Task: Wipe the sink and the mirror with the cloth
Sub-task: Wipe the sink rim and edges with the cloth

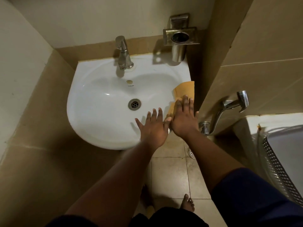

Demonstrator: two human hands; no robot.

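Observation:
A white wall-hung sink (98, 102) fills the middle of the head view, with a metal drain (134, 104) in its bowl. An orange cloth (185, 90) lies over the sink's right rim. My right hand (184, 117) presses flat on the cloth's near part with straight fingers. My left hand (153, 126) rests flat with spread fingers on the sink's near right rim, beside the cloth. No mirror is in view.
A chrome tap (123, 53) stands at the back of the sink. A steel holder (179, 40) is fixed to the wall at back right. A spray hose and valve (229, 108) hang on the right wall, next to a toilet (283, 145). My bare feet stand on floor tiles (170, 174).

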